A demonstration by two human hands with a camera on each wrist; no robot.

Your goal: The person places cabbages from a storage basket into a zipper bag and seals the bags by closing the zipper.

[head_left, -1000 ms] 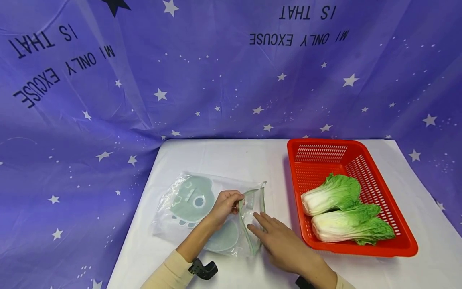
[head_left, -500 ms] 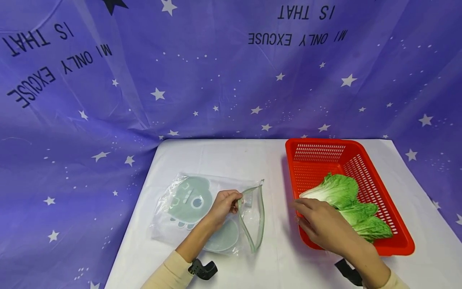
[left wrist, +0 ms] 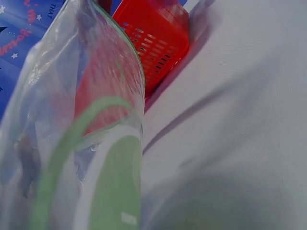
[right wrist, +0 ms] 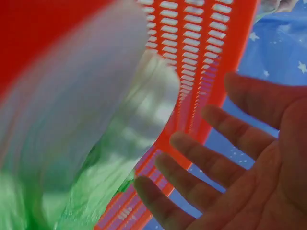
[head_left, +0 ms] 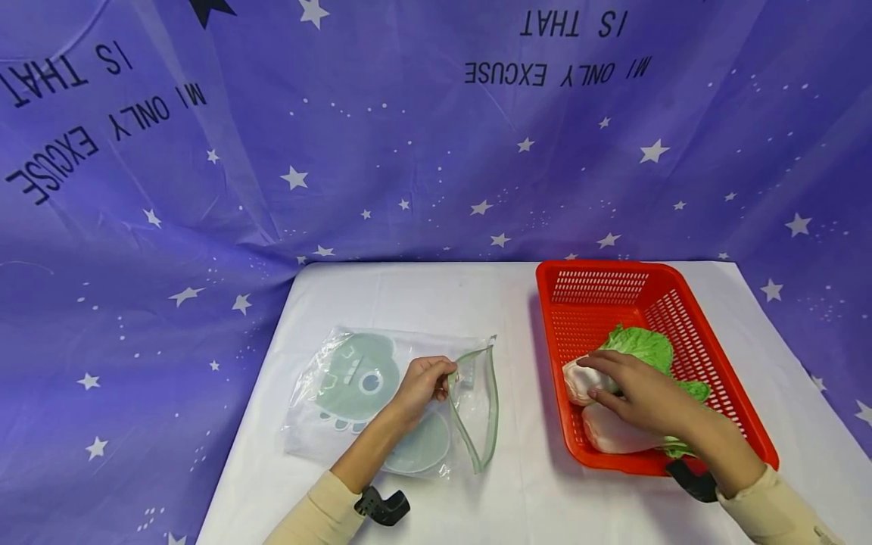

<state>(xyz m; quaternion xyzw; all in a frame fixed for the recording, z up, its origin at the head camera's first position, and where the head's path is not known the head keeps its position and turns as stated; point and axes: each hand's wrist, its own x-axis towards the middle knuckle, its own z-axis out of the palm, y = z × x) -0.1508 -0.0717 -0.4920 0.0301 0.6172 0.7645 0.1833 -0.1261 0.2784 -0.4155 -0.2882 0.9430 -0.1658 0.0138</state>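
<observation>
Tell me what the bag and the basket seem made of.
The bag: probably thin plastic film, clear and glossy; it wrinkles, catches light and is see-through. The basket: likely stiff plastic, smooth with a slight sheen; neat rows of slots pierce its walls.

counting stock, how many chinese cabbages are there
2, both in the red basket: the farther Chinese cabbage and the nearer one, each partly hidden by the right hand.

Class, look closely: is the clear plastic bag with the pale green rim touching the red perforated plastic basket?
Apart. The head view shows it plainly: a strip of bare white cloth lies between the bag and the basket.
</observation>
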